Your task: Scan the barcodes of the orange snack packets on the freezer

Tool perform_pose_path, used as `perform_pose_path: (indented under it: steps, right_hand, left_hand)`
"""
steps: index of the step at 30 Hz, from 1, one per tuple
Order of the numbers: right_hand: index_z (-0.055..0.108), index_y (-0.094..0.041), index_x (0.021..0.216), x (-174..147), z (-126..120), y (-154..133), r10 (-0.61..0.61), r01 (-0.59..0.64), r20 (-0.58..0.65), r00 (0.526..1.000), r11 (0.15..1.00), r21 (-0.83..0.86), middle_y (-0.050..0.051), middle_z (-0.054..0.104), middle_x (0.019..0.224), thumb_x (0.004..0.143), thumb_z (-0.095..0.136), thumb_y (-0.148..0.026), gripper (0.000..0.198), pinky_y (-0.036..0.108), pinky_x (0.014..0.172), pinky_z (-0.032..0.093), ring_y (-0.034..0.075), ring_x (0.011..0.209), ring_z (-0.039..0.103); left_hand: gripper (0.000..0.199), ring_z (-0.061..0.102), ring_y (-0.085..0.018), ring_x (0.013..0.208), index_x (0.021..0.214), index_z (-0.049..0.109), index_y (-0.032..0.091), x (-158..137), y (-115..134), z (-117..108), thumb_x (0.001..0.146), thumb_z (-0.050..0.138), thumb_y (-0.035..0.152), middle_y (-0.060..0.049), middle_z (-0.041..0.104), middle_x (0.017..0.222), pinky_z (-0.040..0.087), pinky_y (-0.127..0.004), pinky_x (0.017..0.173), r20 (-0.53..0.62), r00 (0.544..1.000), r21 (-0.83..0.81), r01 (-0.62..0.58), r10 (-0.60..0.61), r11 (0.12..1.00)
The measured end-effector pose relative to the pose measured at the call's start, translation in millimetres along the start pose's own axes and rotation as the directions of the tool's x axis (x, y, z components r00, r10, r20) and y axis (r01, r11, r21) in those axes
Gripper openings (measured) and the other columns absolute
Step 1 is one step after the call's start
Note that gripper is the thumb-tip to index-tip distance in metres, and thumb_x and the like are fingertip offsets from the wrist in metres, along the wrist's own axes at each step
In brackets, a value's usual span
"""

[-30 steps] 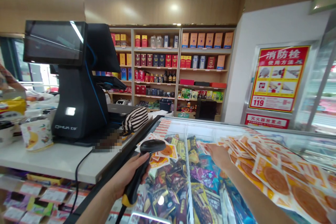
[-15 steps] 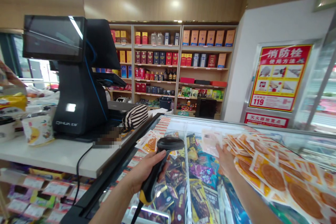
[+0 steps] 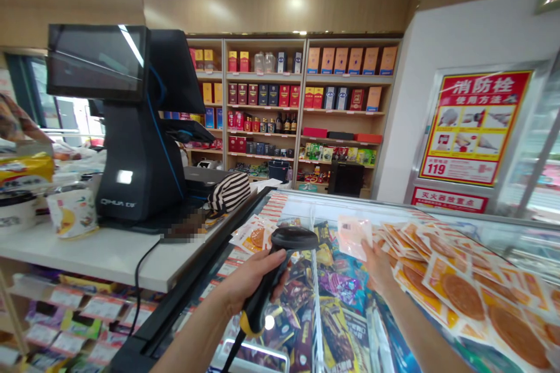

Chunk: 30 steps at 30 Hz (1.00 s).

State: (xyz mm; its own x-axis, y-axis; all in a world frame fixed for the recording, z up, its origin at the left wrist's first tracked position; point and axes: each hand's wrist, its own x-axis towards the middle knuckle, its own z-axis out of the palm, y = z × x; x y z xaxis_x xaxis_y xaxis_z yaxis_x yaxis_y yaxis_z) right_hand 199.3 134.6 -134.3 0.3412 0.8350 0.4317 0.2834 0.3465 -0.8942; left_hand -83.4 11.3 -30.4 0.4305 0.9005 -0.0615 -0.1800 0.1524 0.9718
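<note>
My left hand [image 3: 258, 280] is wrapped round the handle of a black and yellow barcode scanner [image 3: 294, 239], its head pointing right and its cable running down. In my right hand [image 3: 377, 262] a pale, flat plastic packet [image 3: 353, 235] is pinched by its right edge, facing the scanner. Both hands are above the glass top of a chest freezer full of wrapped ice creams [image 3: 336, 332]. To the right of my right hand, many flat packets with round brown discs [image 3: 461, 294] lie spread in a heap. A few similar packets [image 3: 256, 238] lie behind the scanner.
On the white counter [image 3: 144, 265] at left stand a black cash register [image 3: 140, 157], a white pouch [image 3: 72, 213] and a lidded cup [image 3: 17, 210]. A striped cloth item [image 3: 230, 191] lies by the freezer's black edge. Shelves of boxes [image 3: 280, 96] line the back wall.
The view has shifted slightly, so the surroundings appear a little further right. The scanner has moved slightly right, nearer the packet. Both hands keep their holds.
</note>
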Motion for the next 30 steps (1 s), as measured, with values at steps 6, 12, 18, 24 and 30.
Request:
perform_pose_path:
  steps: [6, 12, 18, 24, 30]
  right_hand:
    - [0.050, -0.015, 0.107, 1.1, 1.2, 1.0, 0.043, -0.042, -0.018, 0.999, 0.997, 0.066, 0.005, 0.064, 0.084, 0.069, 0.038, -0.045, 0.050, 0.028, 0.068, 0.045, 0.019, 0.083, 0.057]
    - [0.053, -0.015, 0.102, 2.1, -2.1, -0.7, 0.025, -0.023, -0.068, 0.997, 0.999, 0.029, 0.005, 0.064, 0.081, 0.068, 0.038, -0.047, 0.049, 0.028, 0.066, 0.045, 0.019, 0.081, 0.057]
    - [0.055, -0.011, 0.099, -3.1, -3.6, -19.7, -0.061, 0.052, -0.021, 0.998, 0.950, -0.307, 0.010, 0.064, 0.081, 0.072, 0.033, -0.043, 0.048, 0.034, 0.068, 0.043, 0.023, 0.079, 0.056]
    - [0.050, -0.014, 0.108, -15.7, 35.1, -49.1, -0.308, 0.375, 0.218, 0.926, 0.816, -0.440, 0.007, 0.055, 0.107, 0.078, 0.024, -0.025, 0.041, 0.034, 0.086, 0.035, 0.018, 0.099, 0.048]
    - [0.050, -0.015, 0.108, -34.6, 92.6, -55.1, -0.274, 0.509, 0.478, 0.835, 0.715, -0.479, 0.007, 0.052, 0.112, 0.076, 0.026, -0.011, 0.041, 0.033, 0.089, 0.032, 0.017, 0.105, 0.043]
  left_hand:
    - [0.030, 0.044, -0.006, 0.040, 0.072, 0.047, 0.014, 6.6, 4.3, 3.0, 0.070, 0.046, 0.044, 0.001, 0.049, 0.056, 0.031, -0.019, 0.039, 0.022, 1.000, 0.007, -0.013, 0.013, 1.000]
    - [0.033, 0.043, -0.006, 0.040, 0.071, 0.048, 0.013, 13.2, 2.0, 3.1, 0.070, 0.045, 0.046, 0.001, 0.049, 0.055, 0.033, -0.018, 0.038, 0.031, 0.999, 0.007, 0.009, -0.009, 1.000]
    - [0.032, 0.044, -0.006, 0.039, 0.071, 0.048, 0.015, 8.8, 8.6, -6.9, 0.067, 0.049, 0.047, 0.002, 0.050, 0.054, 0.033, -0.018, 0.037, -0.164, 0.986, 0.057, -0.018, 0.027, 0.998]
    - [0.035, 0.044, -0.006, 0.039, 0.061, 0.048, 0.014, -5.2, 14.6, -37.0, 0.064, 0.051, 0.049, 0.002, 0.050, 0.049, 0.033, -0.017, 0.037, -0.310, 0.950, 0.121, 0.002, 0.036, 0.993]
    - [0.036, 0.043, -0.006, 0.038, 0.062, 0.051, 0.014, -15.9, 14.3, -69.1, 0.063, 0.051, 0.050, 0.002, 0.051, 0.050, 0.033, -0.016, 0.037, -0.412, 0.911, 0.086, 0.034, 0.004, 0.996]
